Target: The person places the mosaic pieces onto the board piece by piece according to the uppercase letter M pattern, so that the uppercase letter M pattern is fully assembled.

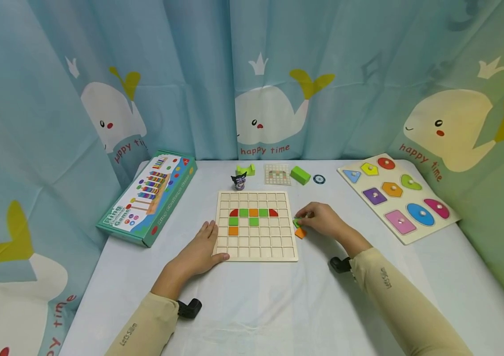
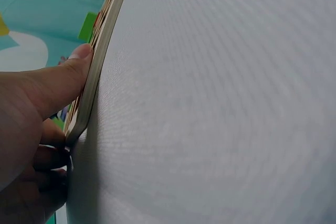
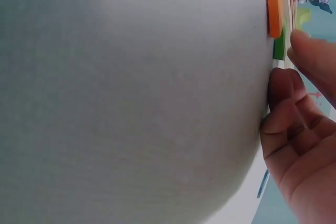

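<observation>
Two hands work at a wooden grid board [image 1: 257, 226] lying flat on the white desk [image 1: 252, 306]. The left hand [image 1: 200, 249] rests open, fingers straight, against the board's left edge near its front corner; the left wrist view shows the thumb [image 2: 63, 80] pressed along the board's rim. The right hand [image 1: 323, 221], just beside the board's right edge, pinches a green tile [image 1: 297, 222] between curled fingertips. An orange tile [image 1: 300, 233] lies on the desk touching or just beside the green one. Red, green and orange tiles already occupy cells in the board's second to fourth rows. A shape puzzle [image 1: 396, 195] lies well apart at right, a game box [image 1: 149, 198] at left.
</observation>
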Demonstrator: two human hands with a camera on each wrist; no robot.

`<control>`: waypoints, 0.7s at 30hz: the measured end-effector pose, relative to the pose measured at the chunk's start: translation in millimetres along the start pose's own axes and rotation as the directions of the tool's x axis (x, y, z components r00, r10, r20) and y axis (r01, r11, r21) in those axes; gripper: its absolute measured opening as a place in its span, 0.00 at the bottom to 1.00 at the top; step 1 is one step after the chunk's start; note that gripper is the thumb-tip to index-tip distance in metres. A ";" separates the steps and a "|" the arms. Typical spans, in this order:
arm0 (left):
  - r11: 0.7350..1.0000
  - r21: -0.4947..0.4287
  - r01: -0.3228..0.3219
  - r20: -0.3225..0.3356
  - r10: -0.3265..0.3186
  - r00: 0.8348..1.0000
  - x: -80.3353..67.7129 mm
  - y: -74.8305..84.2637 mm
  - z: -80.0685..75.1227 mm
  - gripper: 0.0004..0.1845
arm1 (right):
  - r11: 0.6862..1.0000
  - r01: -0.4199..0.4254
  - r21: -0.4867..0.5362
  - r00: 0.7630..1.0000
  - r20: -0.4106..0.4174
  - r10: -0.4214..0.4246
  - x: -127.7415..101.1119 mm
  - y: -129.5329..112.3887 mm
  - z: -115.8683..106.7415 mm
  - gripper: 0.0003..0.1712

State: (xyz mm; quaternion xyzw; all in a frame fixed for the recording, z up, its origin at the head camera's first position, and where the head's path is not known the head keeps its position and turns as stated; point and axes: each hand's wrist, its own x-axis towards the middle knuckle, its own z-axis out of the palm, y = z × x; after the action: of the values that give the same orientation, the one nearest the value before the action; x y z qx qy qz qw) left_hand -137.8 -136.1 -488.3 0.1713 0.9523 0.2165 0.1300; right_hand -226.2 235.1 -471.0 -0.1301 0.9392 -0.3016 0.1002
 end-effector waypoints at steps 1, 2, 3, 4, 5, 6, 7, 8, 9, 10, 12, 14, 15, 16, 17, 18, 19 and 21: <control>1.000 0.004 0.001 0.002 -0.001 1.000 0.1 -0.2 0.0 0.51 | 1.000 0.003 0.006 1.000 0.006 -0.003 -0.2 0.9 -0.1 0.10; 1.000 0.005 0.002 0.004 -0.002 1.000 0.3 -0.5 0.0 0.51 | 1.000 0.006 0.013 1.000 0.012 -0.006 -0.5 1.7 -0.2 0.11; 1.000 0.005 0.003 0.005 -0.003 1.000 0.5 -0.7 0.1 0.51 | 1.000 0.008 0.019 1.000 0.016 -0.009 -0.6 2.6 -0.2 0.11; 1.000 0.004 0.003 0.004 -0.003 1.000 0.5 -0.8 0.2 0.51 | 1.000 0.011 0.023 1.000 0.020 -0.012 -0.7 3.2 -0.2 0.11; 1.000 0.006 0.005 0.006 -0.005 1.000 0.7 -0.8 0.1 0.52 | 1.000 0.015 0.025 1.000 0.023 -0.015 -0.8 3.7 -0.1 0.12; 1.000 0.007 0.005 0.005 -0.005 1.000 0.7 -0.9 0.2 0.52 | 0.999 0.017 0.027 1.000 0.025 -0.018 -1.0 4.1 -0.1 0.12; 1.000 0.009 0.005 0.003 -0.005 1.000 0.9 -0.9 0.3 0.52 | 0.999 0.019 0.026 0.999 0.027 -0.020 -1.1 4.2 -0.2 0.13; 1.000 0.011 0.006 0.003 -0.006 1.000 1.1 -0.9 0.4 0.52 | 0.999 0.022 0.023 0.999 0.030 -0.023 -1.1 4.2 -0.3 0.14; 1.000 0.013 0.006 0.001 -0.006 1.000 1.2 -0.8 0.3 0.52 | 0.999 0.025 0.021 0.999 0.032 -0.026 -1.0 4.2 -0.4 0.14; 1.000 0.014 0.006 0.001 -0.006 1.000 1.4 -0.7 0.3 0.52 | 0.999 0.030 0.016 0.999 0.034 -0.030 -0.9 4.0 -0.5 0.14; 1.000 0.017 0.007 0.000 -0.007 1.000 1.7 -0.5 0.3 0.52 | 0.999 0.036 0.008 0.999 0.035 -0.036 -0.6 3.7 -0.7 0.13; 1.000 0.018 0.007 0.000 -0.007 1.000 1.8 -0.5 0.5 0.52 | 0.999 0.040 0.000 0.999 0.035 -0.040 -0.4 3.4 -0.7 0.12; 1.000 0.019 0.008 0.000 -0.008 1.000 1.6 -0.4 0.5 0.52 | 0.999 0.040 -0.002 0.999 0.034 -0.040 -0.4 3.4 -0.6 0.12; 1.000 0.021 0.008 0.001 -0.008 1.000 1.5 -0.4 0.6 0.52 | 0.999 0.036 -0.003 0.999 0.034 -0.036 -0.4 3.5 -0.5 0.11; 1.000 0.024 0.008 0.002 -0.008 1.000 1.5 -0.6 0.8 0.52 | 1.000 0.031 -0.002 0.999 0.032 -0.031 -0.3 3.6 -0.3 0.11; 1.000 0.026 0.007 0.003 -0.007 1.000 1.4 -0.7 0.9 0.52 | 1.000 0.026 0.001 0.999 0.032 -0.026 -0.4 3.7 0.0 0.10; 1.000 0.028 0.005 0.003 -0.005 1.000 1.4 -0.9 1.0 0.52 | 1.000 0.019 0.006 0.999 0.030 -0.019 -0.5 3.7 0.4 0.09; 1.000 0.030 0.003 0.004 -0.004 1.000 1.4 -1.2 1.1 0.52 | 1.000 0.009 0.019 1.000 0.025 -0.010 -0.8 3.5 1.3 0.08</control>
State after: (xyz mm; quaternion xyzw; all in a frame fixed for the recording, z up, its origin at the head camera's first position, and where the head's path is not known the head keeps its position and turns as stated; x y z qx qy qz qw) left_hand -139.0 -136.2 -490.1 0.1720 0.9554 0.2018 0.1299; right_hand -225.7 237.3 -474.1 -0.1374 0.9344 -0.3090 0.1117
